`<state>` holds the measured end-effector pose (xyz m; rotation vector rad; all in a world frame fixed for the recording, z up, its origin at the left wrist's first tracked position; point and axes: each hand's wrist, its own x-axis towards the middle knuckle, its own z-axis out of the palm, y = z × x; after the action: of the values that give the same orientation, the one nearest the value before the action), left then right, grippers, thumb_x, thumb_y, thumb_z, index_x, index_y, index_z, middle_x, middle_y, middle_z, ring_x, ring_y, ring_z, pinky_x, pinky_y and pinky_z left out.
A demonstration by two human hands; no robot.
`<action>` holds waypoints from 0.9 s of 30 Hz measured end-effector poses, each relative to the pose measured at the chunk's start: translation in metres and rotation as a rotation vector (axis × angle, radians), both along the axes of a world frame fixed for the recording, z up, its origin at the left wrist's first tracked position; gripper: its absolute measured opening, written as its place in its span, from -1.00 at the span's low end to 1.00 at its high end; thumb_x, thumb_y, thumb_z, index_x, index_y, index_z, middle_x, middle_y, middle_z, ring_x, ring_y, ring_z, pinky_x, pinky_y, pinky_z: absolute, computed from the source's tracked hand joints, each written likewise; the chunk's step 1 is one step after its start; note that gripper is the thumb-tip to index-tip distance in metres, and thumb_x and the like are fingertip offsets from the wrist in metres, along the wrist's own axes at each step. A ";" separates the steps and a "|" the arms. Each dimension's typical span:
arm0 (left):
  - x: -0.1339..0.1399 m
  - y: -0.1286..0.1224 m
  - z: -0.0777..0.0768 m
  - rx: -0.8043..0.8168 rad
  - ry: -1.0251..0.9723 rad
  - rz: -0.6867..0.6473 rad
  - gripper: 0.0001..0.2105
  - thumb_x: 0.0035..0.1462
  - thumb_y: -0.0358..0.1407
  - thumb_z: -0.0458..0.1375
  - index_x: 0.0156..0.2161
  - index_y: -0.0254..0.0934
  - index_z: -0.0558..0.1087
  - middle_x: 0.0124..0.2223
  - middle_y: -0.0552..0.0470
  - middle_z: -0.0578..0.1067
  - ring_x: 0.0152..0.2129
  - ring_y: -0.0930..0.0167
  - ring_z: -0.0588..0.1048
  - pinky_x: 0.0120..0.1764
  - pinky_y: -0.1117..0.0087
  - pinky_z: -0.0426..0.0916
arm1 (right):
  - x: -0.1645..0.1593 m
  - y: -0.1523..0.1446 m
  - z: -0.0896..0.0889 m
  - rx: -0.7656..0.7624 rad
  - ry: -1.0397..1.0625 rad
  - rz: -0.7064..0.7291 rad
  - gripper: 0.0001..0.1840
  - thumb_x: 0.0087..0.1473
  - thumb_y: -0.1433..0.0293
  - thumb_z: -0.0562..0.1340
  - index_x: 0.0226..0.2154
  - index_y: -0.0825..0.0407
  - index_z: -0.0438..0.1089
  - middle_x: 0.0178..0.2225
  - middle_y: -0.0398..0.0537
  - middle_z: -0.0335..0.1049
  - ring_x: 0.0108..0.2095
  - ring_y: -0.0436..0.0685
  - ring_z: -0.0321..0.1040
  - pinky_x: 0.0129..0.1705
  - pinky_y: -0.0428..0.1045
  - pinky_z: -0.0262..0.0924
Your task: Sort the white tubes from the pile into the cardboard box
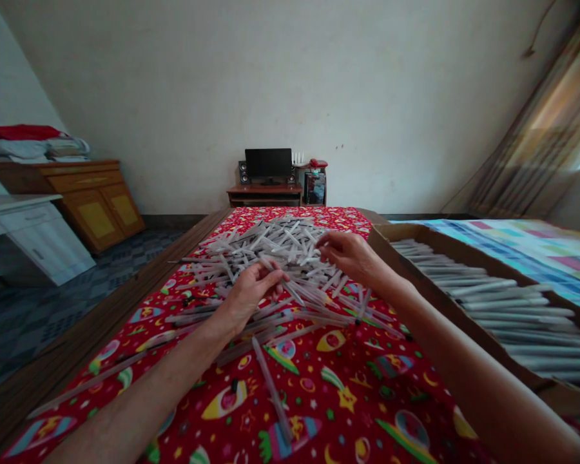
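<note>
My left hand (258, 283) is closed, thumb and fingers pinching a translucent pen (294, 294) that slants down to the right. My right hand (348, 254) reaches over the right side of a heaped pile of pale pens (270, 241). Its fingers are curled together, and what they hold, if anything, is too small to make out. Loose clear pen barrels (314, 317) lie below and between the hands. One single pen (273, 393) rests apart on the red patterned cloth (338, 412), near me.
On the right stands a long open cardboard box (381, 248) with many pens laid in rows. Beyond it spreads a checkered bedcover (526, 241). A small black cap (234, 385) lies on the cloth. A monitor (269, 165) on a desk is by the far wall; wooden cabinets (91, 206) stand left.
</note>
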<state>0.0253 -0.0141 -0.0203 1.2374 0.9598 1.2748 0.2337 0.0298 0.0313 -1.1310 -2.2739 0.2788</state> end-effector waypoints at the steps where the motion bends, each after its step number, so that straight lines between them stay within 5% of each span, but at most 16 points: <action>1: -0.001 0.001 -0.001 -0.005 -0.020 0.021 -0.73 -0.10 -0.19 0.24 -0.35 -0.31 0.31 -0.39 0.05 0.47 -0.61 0.56 0.37 -0.58 0.56 0.26 | 0.008 0.006 -0.010 -0.055 -0.074 -0.028 -0.76 0.06 0.44 0.05 -0.35 0.15 0.42 -0.50 -0.07 0.40 -0.52 -0.04 0.23 -0.46 -0.15 0.00; 6: -0.001 0.003 -0.008 -0.046 -0.107 0.089 -0.72 -0.01 -0.11 0.15 -0.37 -0.32 0.29 -0.39 0.04 0.47 -0.62 0.55 0.39 -0.58 0.54 0.30 | 0.018 0.011 -0.053 -0.133 -0.420 -0.088 -0.78 -0.02 0.39 0.12 -0.41 0.09 0.48 -0.43 0.00 0.45 -0.45 0.03 0.31 -0.45 -0.12 0.01; 10: -0.001 0.004 -0.014 -0.042 -0.108 0.096 -0.72 0.01 -0.11 0.13 -0.36 -0.32 0.28 -0.38 0.04 0.48 -0.63 0.55 0.39 -0.56 0.52 0.30 | 0.001 0.000 -0.067 -0.059 -0.533 -0.151 -0.72 0.06 0.33 0.08 -0.34 0.11 0.46 -0.35 0.08 0.45 -0.34 0.09 0.35 -0.38 -0.11 0.05; 17: 0.000 0.002 -0.015 -0.027 -0.034 0.083 -0.73 0.04 -0.10 0.10 -0.36 -0.32 0.29 -0.39 0.06 0.48 -0.64 0.56 0.38 -0.55 0.52 0.28 | 0.007 0.006 -0.056 -0.243 -0.390 0.058 -0.74 0.00 0.29 0.16 -0.32 0.09 0.47 -0.36 -0.01 0.46 -0.41 0.03 0.33 -0.44 -0.14 0.04; 22: 0.001 0.001 -0.012 -0.024 -0.037 0.071 -0.74 0.05 -0.11 0.10 -0.36 -0.32 0.29 -0.41 0.06 0.47 -0.65 0.57 0.37 -0.57 0.53 0.25 | 0.014 0.009 -0.050 -0.180 -0.335 -0.031 -0.75 0.01 0.37 0.13 -0.32 0.09 0.48 -0.37 -0.02 0.46 -0.42 0.02 0.32 -0.44 -0.14 0.02; 27: 0.000 0.002 -0.015 -0.018 -0.060 0.074 -0.74 0.04 -0.12 0.11 -0.36 -0.32 0.29 -0.39 0.05 0.48 -0.63 0.56 0.38 -0.55 0.52 0.27 | 0.010 0.002 -0.056 -0.190 -0.478 0.032 -0.81 -0.03 0.39 0.16 -0.36 0.08 0.46 -0.41 -0.04 0.43 -0.42 0.02 0.31 -0.46 -0.13 -0.02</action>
<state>0.0253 -0.0118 -0.0352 1.1529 0.9794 1.3512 0.2436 0.0320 -0.0249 -1.3751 -2.7297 0.2622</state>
